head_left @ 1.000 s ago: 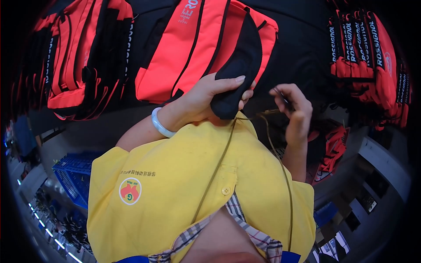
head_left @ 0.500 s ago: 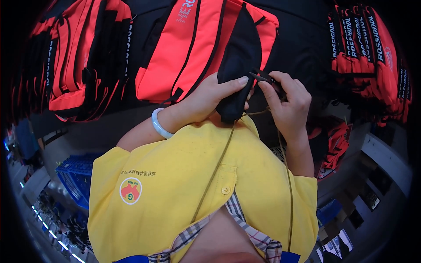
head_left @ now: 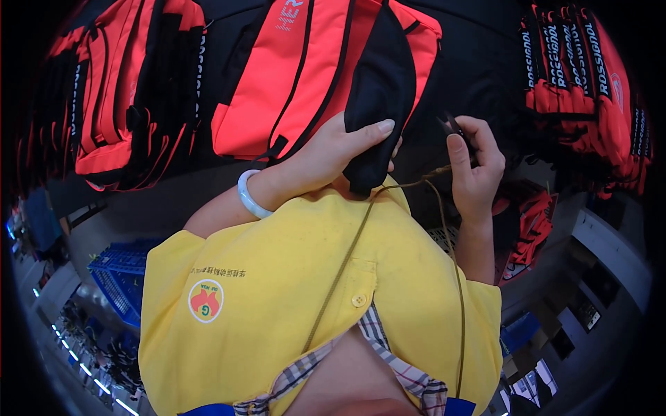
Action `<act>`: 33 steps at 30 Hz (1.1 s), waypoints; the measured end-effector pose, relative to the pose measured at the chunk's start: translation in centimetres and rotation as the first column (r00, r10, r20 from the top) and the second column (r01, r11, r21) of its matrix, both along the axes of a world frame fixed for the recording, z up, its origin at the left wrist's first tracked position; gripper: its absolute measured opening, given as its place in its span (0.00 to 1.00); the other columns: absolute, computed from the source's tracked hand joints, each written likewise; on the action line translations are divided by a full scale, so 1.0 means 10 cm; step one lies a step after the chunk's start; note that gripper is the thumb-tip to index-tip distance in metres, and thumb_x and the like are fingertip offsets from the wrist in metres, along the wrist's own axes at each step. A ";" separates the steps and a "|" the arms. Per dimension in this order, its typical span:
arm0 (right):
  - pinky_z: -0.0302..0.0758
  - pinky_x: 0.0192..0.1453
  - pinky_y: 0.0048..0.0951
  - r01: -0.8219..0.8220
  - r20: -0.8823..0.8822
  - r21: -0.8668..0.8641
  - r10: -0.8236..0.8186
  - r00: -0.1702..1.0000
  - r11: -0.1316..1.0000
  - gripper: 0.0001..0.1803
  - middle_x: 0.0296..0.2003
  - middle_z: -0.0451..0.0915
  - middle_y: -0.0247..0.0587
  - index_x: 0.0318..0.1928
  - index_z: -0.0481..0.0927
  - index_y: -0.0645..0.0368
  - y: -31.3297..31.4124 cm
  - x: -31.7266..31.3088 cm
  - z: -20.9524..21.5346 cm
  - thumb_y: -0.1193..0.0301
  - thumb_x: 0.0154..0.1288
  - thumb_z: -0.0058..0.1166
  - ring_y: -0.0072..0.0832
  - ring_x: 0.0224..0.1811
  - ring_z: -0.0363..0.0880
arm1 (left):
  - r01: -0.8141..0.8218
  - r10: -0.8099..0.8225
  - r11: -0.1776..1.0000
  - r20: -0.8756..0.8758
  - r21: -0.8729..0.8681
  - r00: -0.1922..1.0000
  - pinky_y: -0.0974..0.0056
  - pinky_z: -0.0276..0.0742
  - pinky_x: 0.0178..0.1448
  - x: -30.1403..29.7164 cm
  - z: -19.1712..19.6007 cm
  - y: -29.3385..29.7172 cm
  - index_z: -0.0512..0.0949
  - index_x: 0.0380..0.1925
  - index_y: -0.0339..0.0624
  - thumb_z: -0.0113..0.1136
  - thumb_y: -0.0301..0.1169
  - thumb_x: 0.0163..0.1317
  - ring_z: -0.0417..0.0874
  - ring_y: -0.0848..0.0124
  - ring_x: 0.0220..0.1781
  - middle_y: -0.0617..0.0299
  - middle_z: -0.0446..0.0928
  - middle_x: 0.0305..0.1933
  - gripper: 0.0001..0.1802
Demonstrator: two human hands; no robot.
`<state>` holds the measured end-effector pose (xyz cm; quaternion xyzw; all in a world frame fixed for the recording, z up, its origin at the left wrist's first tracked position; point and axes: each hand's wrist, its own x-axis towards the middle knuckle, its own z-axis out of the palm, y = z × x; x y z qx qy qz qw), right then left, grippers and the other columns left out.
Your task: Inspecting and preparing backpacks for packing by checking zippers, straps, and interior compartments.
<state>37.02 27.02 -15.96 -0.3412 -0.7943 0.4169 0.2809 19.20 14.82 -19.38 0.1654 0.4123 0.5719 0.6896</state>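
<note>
A red and black backpack (head_left: 291,76) lies on the dark table in front of me. My left hand (head_left: 326,152) grips its black padded flap (head_left: 381,83), thumb on top and fingers mostly hidden beneath. To the right of the flap and apart from it, my right hand (head_left: 479,163) is closed around small dark thread snips (head_left: 452,125). Their pointed blades stick out past my fingers, and the handles are largely covered. A brown cord (head_left: 409,184) runs from near the right hand and hangs in a loop over my yellow shirt.
At the left lie stacked red and black backpacks (head_left: 104,132). Another stack of red and black bags (head_left: 610,104) sits at the right. A blue plastic crate (head_left: 118,277) stands below on the left, and red pieces (head_left: 534,222) lie low beyond my right forearm.
My right hand has drawn the snips away from the flap, to the right and slightly down. The left hand keeps its hold on the flap in nearly the same place.
</note>
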 end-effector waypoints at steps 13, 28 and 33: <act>0.48 0.24 0.14 -0.162 -0.362 -0.605 -0.088 0.928 0.779 0.15 0.23 0.63 0.18 0.45 0.76 0.64 0.01 -0.08 -0.30 0.64 0.70 0.55 0.06 0.21 0.54 | 0.029 -0.028 1.000 -0.376 -0.003 0.926 0.68 0.76 0.40 0.07 -0.10 0.07 0.76 0.40 0.34 0.57 0.37 0.70 0.80 0.75 0.35 0.61 0.80 0.32 0.15; 0.47 0.19 0.12 -0.111 -0.238 -0.939 -0.383 0.893 0.325 0.09 0.18 0.60 0.12 0.31 0.75 0.44 0.00 0.07 -0.89 0.71 0.70 0.56 0.05 0.15 0.51 | -0.196 0.160 0.979 0.379 0.058 0.911 0.67 0.72 0.62 -0.19 -0.70 0.42 0.73 0.57 0.40 0.50 0.36 0.73 0.76 0.73 0.58 0.62 0.77 0.56 0.17; 0.48 0.18 0.10 -0.087 -0.226 -0.955 -0.509 0.831 0.282 0.06 0.18 0.60 0.11 0.34 0.77 0.46 0.01 0.29 -0.90 0.71 0.71 0.55 0.03 0.15 0.51 | -0.143 0.132 0.990 0.310 0.012 0.941 0.66 0.74 0.63 -0.19 -0.66 0.57 0.74 0.54 0.38 0.52 0.32 0.71 0.77 0.73 0.56 0.62 0.78 0.53 0.15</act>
